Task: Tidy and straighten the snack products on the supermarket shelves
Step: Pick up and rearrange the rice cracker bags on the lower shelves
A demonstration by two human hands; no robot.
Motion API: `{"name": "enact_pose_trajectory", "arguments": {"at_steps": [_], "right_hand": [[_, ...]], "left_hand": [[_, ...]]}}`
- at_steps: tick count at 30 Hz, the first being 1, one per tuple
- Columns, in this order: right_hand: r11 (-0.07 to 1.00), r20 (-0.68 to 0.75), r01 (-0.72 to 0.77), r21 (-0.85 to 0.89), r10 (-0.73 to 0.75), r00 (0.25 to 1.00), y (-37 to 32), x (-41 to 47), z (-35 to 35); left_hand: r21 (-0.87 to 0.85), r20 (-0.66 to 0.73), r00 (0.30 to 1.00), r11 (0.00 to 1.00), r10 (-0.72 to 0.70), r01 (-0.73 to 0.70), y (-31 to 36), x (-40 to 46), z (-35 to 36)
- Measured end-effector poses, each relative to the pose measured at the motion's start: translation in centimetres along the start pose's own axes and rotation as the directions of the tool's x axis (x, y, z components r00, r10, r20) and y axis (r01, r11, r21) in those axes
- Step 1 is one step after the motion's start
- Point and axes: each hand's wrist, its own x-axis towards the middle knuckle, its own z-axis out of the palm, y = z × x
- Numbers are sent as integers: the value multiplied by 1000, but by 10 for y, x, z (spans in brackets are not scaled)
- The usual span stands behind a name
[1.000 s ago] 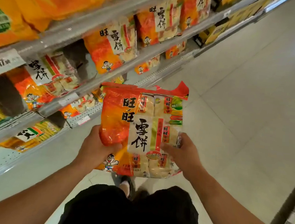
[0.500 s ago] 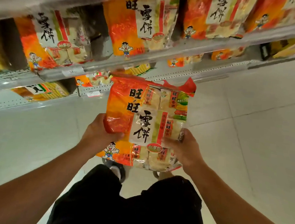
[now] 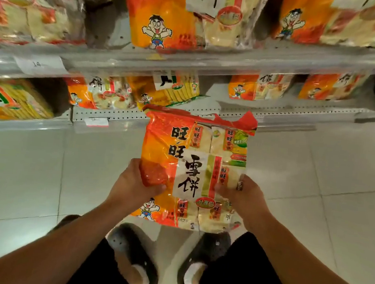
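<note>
Since the frame before, my view had swung down and squarely onto the shelves, which now ran straight across the top, and both slippers had come into sight below the bag.

Largest was the floor (image 3: 311, 220), pale tile with thin joints. Above it, the upper shelf (image 3: 211, 64) carried big orange packs (image 3: 166, 15) with a cartoon boy on the front, standing upright side by side, with a paper tag (image 3: 39, 65) on its edge at the left. Under it, the lower shelf (image 3: 161, 117) held smaller orange packs (image 3: 259, 87) and yellow packs (image 3: 175, 88), some leaning, with a small price tag (image 3: 96, 122) on its front rail.

In front of the lower shelf, clear of it, the bag (image 3: 193, 169) was held upright in the air, print facing me, its red top seal crumpled.

My left hand (image 3: 132, 187) gripped the bag's left edge, thumb curled over the front, the fingers hidden behind. My right hand (image 3: 243, 196) gripped the right edge the same way, thumb on the front; I could not see its fingers behind the pack.

Below, two dark slippers (image 3: 135, 257) stood on the tile, toes toward the shelves, between black shorts (image 3: 238, 271).
</note>
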Motion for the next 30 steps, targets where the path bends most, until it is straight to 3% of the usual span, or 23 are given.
{"name": "enact_pose_trajectory", "arguments": {"at_steps": [6,9,12,17,24,30], "right_hand": [[991,44,120,57,-123,991,26,107,3],[969,111,237,74,-244,963,26,144,0],[945,134,316,87,-325,936,22,170,-8],[911,98,404,84,-411,906,19,194,-14],[937,54,337,89,-343,938,26,189,-13],[950,141,312,15,-311,940,24,200,-14]], "left_hand": [[-80,-34,998,995,51,-54,-29,88,33],[-249,-34,995,963,96,-102,-38,132,32],[-386,-157,987,919,16,-76,-33,198,17],[-357,-406,914,919,9,-168,-6,293,-12],[-392,-515,840,919,-171,-53,20,318,-12],[-495,-452,889,851,-79,-176,12,296,-15]]}}
